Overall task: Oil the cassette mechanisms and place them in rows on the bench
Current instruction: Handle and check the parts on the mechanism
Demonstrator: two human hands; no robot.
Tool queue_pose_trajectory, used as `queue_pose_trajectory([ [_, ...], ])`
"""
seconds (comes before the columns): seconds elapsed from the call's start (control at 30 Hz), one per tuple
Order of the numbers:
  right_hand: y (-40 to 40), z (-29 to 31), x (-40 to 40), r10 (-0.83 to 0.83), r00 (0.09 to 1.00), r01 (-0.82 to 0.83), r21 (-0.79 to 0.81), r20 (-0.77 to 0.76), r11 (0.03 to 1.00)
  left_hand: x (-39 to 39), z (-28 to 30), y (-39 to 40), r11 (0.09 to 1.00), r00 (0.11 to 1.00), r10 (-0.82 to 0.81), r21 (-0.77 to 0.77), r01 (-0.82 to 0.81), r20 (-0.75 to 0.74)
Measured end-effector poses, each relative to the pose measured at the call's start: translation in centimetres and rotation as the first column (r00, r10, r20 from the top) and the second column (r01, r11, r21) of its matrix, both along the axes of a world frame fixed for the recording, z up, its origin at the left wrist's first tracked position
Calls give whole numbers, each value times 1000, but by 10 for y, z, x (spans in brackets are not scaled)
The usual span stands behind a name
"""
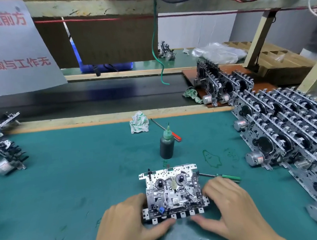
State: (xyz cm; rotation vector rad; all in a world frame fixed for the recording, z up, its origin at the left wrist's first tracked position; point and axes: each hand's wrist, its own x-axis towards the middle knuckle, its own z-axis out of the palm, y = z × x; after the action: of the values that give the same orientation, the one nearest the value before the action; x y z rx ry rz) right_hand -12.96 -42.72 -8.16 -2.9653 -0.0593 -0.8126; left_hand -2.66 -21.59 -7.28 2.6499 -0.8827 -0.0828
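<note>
Already we see rows of mechanisms standing at right, while our left hand and right hand grasp one cassette mechanism by its sides (a pile waits at left).

Paper sign: hanging at the upper left, showing red printed characters.
Crumpled rag: lying on the green mat by the wooden edge strip.
Second rag: sitting beside the brown board.
Red-handled screwdriver: lying behind the bottle.
Green-handled screwdriver: lying on the mat.
Green wire: dangling from the shelf above.
Blue bin: sitting behind the cardboard panel.
Plastic bag: lying crumpled on the far bench.
</note>
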Motion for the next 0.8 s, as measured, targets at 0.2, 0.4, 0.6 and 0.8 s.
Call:
queue_pose_trajectory([
  [0.2, 1, -4, 0, -6, 1000, 7, -27, 16, 1000, -9, 1, -5, 991, 998, 24, -133, -15, 65],
  [0.4, 4, -4, -1, 15, 1000, -15, 30, 9, 999, -10, 1, -10, 968, 992, 74, -247, -46, 105],
  [0.6, 8, -9, -1, -29, 998, 27, 32, 59, 999, -4, -6, -1, 970, 986, -72, -218, 104, 151],
  [0.8, 4, -7, -3, -34, 999, 32, 42, 38, 999, -5, -10, 3, 940, 958, -216, -226, 256, 189],
])
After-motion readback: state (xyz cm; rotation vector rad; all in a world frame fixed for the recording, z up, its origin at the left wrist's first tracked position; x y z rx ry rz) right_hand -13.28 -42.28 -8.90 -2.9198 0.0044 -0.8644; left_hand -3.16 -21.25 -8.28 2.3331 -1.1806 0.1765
